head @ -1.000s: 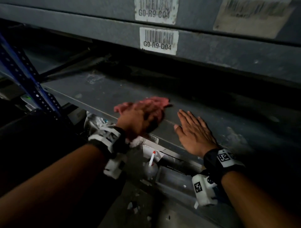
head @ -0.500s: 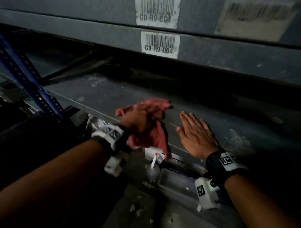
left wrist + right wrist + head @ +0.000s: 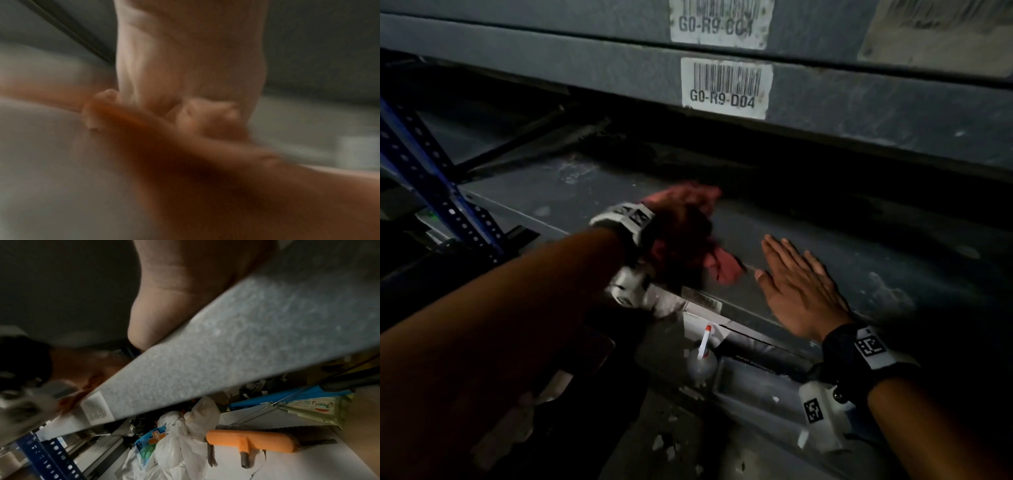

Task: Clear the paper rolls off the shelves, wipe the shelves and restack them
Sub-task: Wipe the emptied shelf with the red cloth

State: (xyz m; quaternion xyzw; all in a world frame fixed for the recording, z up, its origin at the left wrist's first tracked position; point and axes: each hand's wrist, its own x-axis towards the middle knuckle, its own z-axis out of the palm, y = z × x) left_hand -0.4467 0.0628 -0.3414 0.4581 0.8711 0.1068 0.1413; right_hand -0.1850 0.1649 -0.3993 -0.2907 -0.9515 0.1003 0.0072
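Shelf (image 3: 825, 233) runs lengthwise from upper left to lower right, below a labelled beam (image 3: 859, 102). Left hand (image 3: 681, 240) clutches a red cloth (image 3: 722, 265) on it; right hand (image 3: 801, 291) lies flat, fingers straight, pointing inward.

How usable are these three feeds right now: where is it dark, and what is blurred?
Head view: dim overall, shelf recess nearly black; left hand and red cloth motion-smeared, right hand sharp. Left wrist view: wholly blurred, only fingers and orange smear discernible. Right wrist view: brightest; shelf edge grainy but legible, orange-handled tool below sharp.
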